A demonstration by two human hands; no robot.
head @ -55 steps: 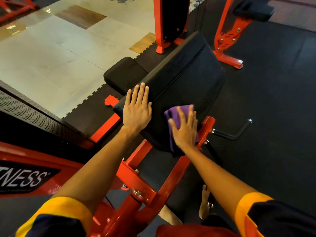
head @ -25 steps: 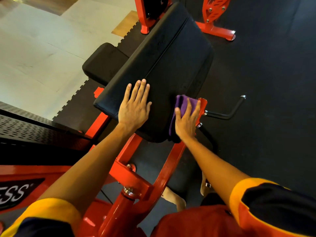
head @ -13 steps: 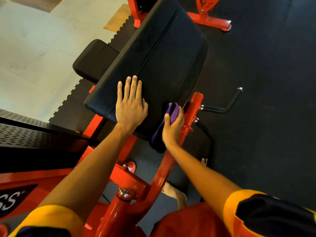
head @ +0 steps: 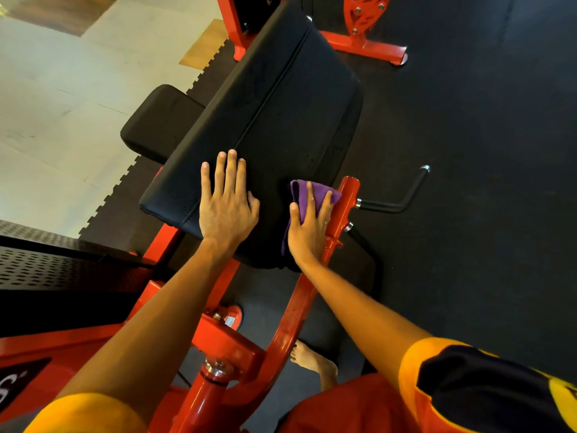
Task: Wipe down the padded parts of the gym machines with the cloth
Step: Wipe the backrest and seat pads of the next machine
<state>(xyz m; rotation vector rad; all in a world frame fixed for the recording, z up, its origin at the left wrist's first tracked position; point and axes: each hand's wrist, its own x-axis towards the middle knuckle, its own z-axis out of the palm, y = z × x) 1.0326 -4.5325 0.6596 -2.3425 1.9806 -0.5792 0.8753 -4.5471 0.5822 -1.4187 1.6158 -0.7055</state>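
Black rubber mat (head: 468, 120) (beige tiles (head: 62, 104) beside)

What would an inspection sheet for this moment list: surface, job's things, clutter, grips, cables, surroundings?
Surface: large black pad on a red frame; a seam runs down its middle.
Job's things: purple cloth, folded, at the pad's near right edge, beside the frame.
Clutter: nothing seen.
Grips: left hand flat on the pad, fingers straight; right hand presses the cloth to the pad with straight fingers.
Cables: nothing seen.
Surroundings: smaller black pad beyond, to the left; black handle bar sticking out right of the frame; black rubber floor mat; pale tiled floor at left; bare foot below the frame.
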